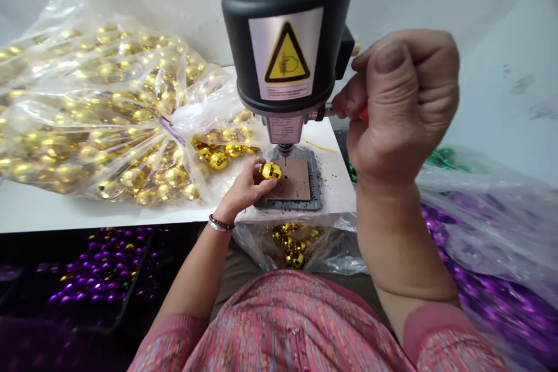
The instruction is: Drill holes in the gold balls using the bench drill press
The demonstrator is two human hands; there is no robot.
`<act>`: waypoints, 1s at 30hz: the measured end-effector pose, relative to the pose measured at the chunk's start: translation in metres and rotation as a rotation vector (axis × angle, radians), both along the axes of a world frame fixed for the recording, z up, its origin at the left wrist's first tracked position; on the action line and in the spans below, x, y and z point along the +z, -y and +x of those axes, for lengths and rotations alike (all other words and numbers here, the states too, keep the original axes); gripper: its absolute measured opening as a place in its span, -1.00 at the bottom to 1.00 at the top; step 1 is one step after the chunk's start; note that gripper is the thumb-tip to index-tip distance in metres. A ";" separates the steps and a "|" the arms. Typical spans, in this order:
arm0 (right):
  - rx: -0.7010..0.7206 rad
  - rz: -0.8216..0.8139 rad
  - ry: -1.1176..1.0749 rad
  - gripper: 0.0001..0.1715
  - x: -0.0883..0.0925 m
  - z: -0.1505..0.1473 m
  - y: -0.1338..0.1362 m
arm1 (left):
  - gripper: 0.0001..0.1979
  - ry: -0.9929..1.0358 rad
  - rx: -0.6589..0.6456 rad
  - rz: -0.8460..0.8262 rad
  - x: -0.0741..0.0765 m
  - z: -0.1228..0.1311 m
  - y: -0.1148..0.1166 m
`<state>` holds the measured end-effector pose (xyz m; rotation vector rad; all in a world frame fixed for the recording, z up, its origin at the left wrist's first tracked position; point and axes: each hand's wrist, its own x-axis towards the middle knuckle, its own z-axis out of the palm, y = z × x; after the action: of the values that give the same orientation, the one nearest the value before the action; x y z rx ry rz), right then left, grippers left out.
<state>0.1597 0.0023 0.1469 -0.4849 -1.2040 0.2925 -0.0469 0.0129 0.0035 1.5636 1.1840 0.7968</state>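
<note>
A small black bench drill press (285,40) stands in front of me, with a yellow warning triangle on its head. Its thin bit (285,160) points down at a brown board (299,181) on the grey base (317,200). My left hand (249,186) pinches a shiny gold faceted ball (272,171) between thumb and fingers, over the board and just left of the bit. At the right of the drill head, my right hand (399,102) is closed in a fist around the feed lever (328,111), whose orange-red end shows between the fingers.
A large clear bag (108,110) of gold balls fills the table's left side, with loose gold balls (218,160) beside it. Below the edge hangs a plastic bag (340,244) with gold balls. Purple balls (104,267) lie lower left; bagged purple ones (501,302) at right.
</note>
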 end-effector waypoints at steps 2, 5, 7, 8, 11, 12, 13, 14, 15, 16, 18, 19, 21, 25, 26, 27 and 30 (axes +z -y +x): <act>0.009 0.000 -0.005 -0.81 0.003 0.001 -0.002 | -0.46 -0.047 -0.014 0.004 -0.002 0.002 -0.003; -0.024 -0.050 0.004 -0.83 0.003 0.002 -0.003 | -0.46 -0.124 -0.016 0.030 -0.002 0.006 -0.007; -0.052 -0.090 0.023 -0.79 0.002 0.002 -0.004 | -0.47 -0.175 -0.027 0.051 0.000 0.008 -0.008; -0.065 -0.105 0.036 -0.77 0.001 0.003 -0.004 | -0.48 -0.194 -0.032 0.062 0.001 0.010 -0.007; -0.122 -0.165 0.080 -0.70 -0.002 0.003 -0.002 | -0.49 -0.240 -0.034 0.084 0.007 0.015 -0.006; -0.139 -0.178 0.094 -0.69 -0.002 0.003 -0.002 | -0.49 -0.254 -0.030 0.089 0.009 0.016 -0.006; -0.150 -0.184 0.107 -0.68 -0.002 0.004 -0.001 | -0.49 -0.267 -0.027 0.094 0.010 0.017 -0.005; -0.158 -0.182 0.116 -0.68 -0.002 0.004 -0.001 | -0.50 -0.279 -0.025 0.101 0.011 0.018 -0.005; -0.162 -0.175 0.118 -0.69 -0.002 0.004 0.000 | -0.51 -0.289 -0.024 0.109 0.011 0.019 -0.005; -0.156 -0.158 0.115 -0.69 -0.001 0.004 0.000 | -0.52 -0.296 -0.023 0.118 0.012 0.020 -0.005; -0.115 -0.105 0.087 -0.71 0.000 0.003 0.000 | -0.52 -0.307 -0.016 0.129 0.011 0.020 -0.006; -0.084 -0.076 0.067 -0.73 0.001 0.003 -0.001 | -0.51 -0.315 -0.011 0.129 0.011 0.021 -0.006; -0.024 -0.030 0.034 -0.78 0.002 0.002 -0.001 | -0.49 -0.337 -0.007 0.124 0.010 0.023 -0.006; -0.006 -0.023 0.019 -0.81 0.002 0.002 0.000 | -0.40 -0.367 -0.040 0.175 0.007 0.029 -0.008; -0.020 -0.043 0.025 -0.80 0.001 0.003 0.000 | -0.39 -0.370 -0.049 0.199 0.006 0.031 -0.009; -0.032 -0.066 0.033 -0.79 0.001 0.003 0.001 | -0.38 -0.370 -0.056 0.216 0.005 0.032 -0.010; -0.034 -0.085 0.054 -0.77 0.000 0.004 0.003 | -0.36 -0.346 -0.062 0.211 0.002 0.033 -0.012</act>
<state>0.1640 -0.0006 0.1468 -0.5893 -1.2386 0.3038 -0.0136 0.0250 0.0053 1.9612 1.3212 0.6427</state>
